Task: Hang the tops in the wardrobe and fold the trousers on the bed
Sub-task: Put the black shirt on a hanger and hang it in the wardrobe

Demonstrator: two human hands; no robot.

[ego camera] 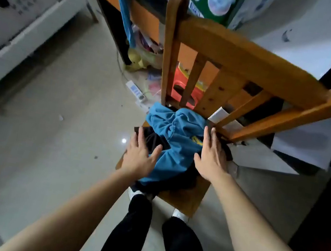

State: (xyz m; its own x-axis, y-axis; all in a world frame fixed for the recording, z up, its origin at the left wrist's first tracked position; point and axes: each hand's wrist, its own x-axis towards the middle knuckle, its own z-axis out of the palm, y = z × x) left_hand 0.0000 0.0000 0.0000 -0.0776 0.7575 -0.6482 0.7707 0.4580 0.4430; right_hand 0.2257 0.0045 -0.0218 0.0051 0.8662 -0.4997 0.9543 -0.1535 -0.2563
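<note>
Landmark: wooden chair point(247, 51), seen from above and in front, its slatted back at the far side.
Seat point(183, 197): carries a loose heap of clothing; bare wood shows at the near right corner.
Blue top point(180, 136): crumpled on top of the heap, reaching from the foot of the chair back toward the seat's near edge, with a yellow mark on its right side.
Black garment point(184, 178): lies under the blue top and shows at the seat's left and near sides; possibly trousers, but too bunched and dark to tell.
Left hand point(140, 156): wide, fingers straight and spread, palm down at the left edge of the heap; fingers over the black garment, thumb against the blue top. Holds nothing.
Right hand point(211, 156): wide, fingers straight and together, palm down on the right side of the heap; fingertips close to the chair back's lowest rail. Holds nothing.
Legs point(139, 218): in black trousers, directly before the seat's near edge; white shoes point(180, 214) partly under it.
Floor point(62, 130): pale tile to the left of the chair.
Power strip point(136, 91): white, on the floor just left of the chair back.
Red plastic item point(180, 84): visible through the chair's slats, behind it.
White sheets point(304, 145): to the right of the chair, partly behind its back rail.
</note>
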